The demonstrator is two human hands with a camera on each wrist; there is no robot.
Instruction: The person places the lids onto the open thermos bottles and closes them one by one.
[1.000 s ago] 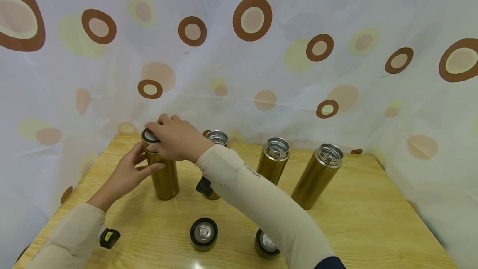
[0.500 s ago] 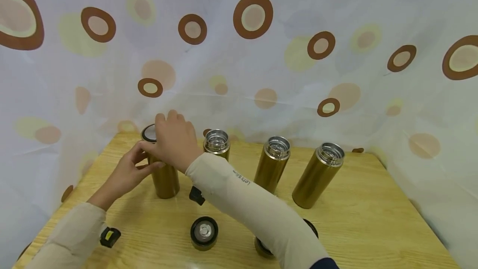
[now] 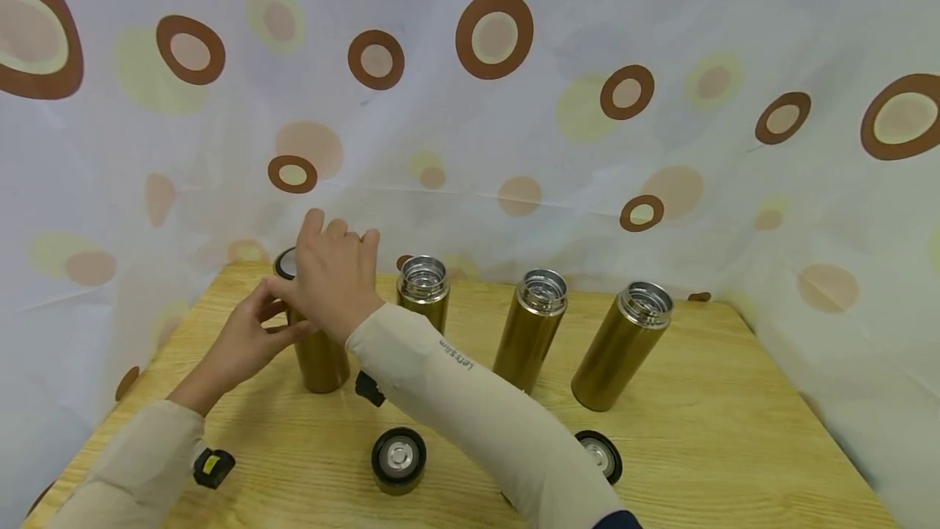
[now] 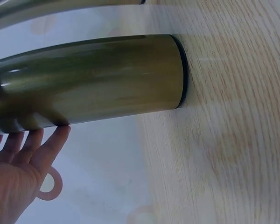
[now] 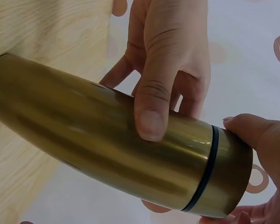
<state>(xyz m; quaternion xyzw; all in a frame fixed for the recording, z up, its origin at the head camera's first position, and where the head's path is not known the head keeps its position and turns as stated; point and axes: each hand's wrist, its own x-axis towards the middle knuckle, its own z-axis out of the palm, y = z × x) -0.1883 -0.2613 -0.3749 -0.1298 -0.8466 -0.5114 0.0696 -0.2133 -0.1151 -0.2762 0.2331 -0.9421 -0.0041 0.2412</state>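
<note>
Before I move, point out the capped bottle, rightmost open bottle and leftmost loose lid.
Capped bottle [image 5: 107, 134], right wrist view: mid-body.
Rightmost open bottle [image 3: 622, 353], head view: mid-body.
Leftmost loose lid [image 3: 399, 460], head view: inner face.

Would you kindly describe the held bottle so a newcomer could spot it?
On the wooden table, gold bottles stand in a row. The left hand grips the leftmost bottle. It alone has its lid on; its neighbours are uncapped.

4 bottles [image 3: 621, 349], 4 lids [image 3: 399, 460], 2 hands [image 3: 334, 276]
</note>
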